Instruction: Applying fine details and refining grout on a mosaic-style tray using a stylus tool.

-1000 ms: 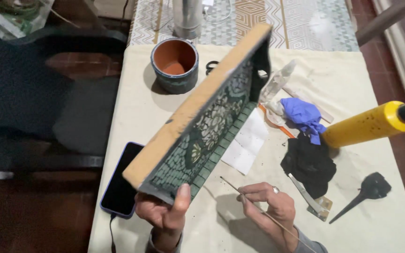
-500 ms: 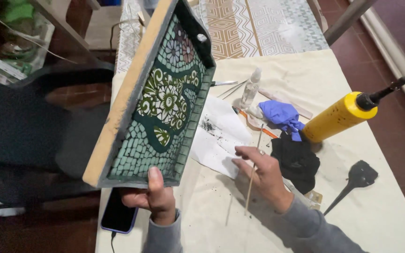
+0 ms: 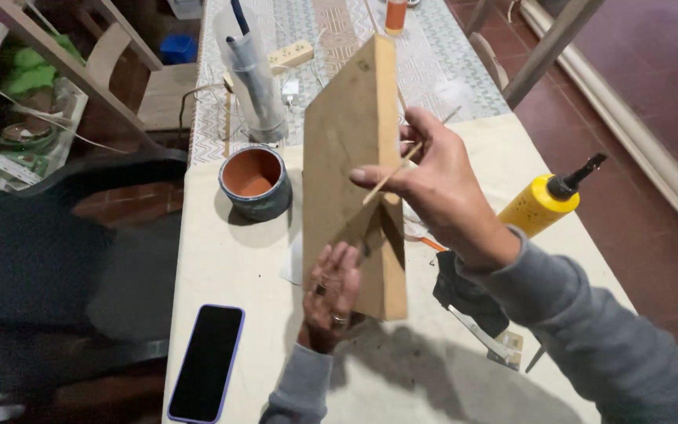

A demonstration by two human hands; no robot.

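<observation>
A wooden board [image 3: 347, 149] stands nearly upright above the table, its plain back turned toward me. My left hand [image 3: 331, 294] presses flat against the lower back of the board and supports it from below. My right hand [image 3: 433, 184] grips the board's right edge near the middle, with a thin wooden stick [image 3: 402, 161] pinched between the fingers. The mosaic face is hidden from view.
A terracotta pot [image 3: 254, 180] sits left of the board. A black phone [image 3: 207, 363] lies at the front left. A yellow glue bottle [image 3: 547, 202] and a black cloth [image 3: 464, 294] are at right. A clear container with brushes [image 3: 251, 74] stands behind. A dark chair [image 3: 49, 259] is left of the table.
The board has been turned from showing its mosaic face to showing its wooden back, and raised upright. My right hand lifted off the table to its edge; my left hand moved onto the back.
</observation>
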